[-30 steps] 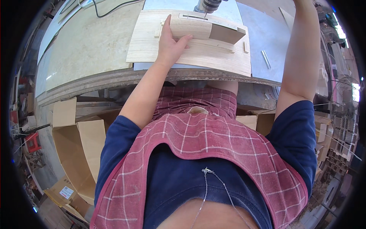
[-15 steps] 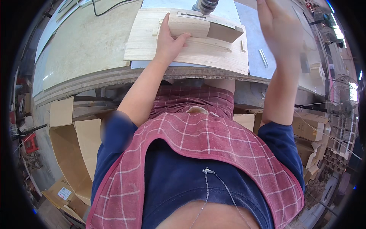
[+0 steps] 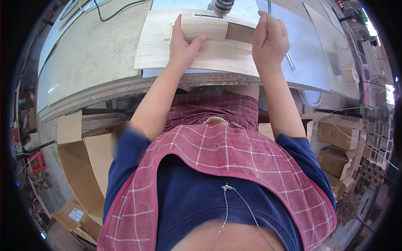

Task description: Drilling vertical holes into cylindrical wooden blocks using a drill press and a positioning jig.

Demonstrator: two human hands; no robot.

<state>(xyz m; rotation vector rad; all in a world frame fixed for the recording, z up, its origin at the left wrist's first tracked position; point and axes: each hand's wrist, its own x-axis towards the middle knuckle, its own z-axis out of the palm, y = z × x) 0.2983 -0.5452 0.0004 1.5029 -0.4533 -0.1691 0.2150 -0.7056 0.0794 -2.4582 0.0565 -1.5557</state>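
My left hand [image 3: 184, 50] grips a pale wooden block [image 3: 201, 27], fingers wrapped round its left end. The block, with a slotted plate along its top, rests on a light wooden board [image 3: 150, 54]. A drill chuck [image 3: 222, 7] hangs just over the slot. My right hand [image 3: 270, 42] is closed over the board's right end, beside an upright metal rod [image 3: 269, 6]; whether it grips that rod I cannot make out. A short metal strip [image 3: 290, 60] lies on a pale blue sheet [image 3: 312, 62] beside that hand.
The bench [image 3: 92, 50] has a black cable [image 3: 102, 14] at the back left. Open cardboard cartons [image 3: 77, 167] stand below on the left, stacked boxes [image 3: 338, 138] on the right. A white bucket [image 3: 310, 97] is under the bench; a fan [image 3: 381, 108] stands at the far right.
My right hand has come down and leftward from the top right to the board's right end, fingers curled. My left hand keeps its grip on the block.
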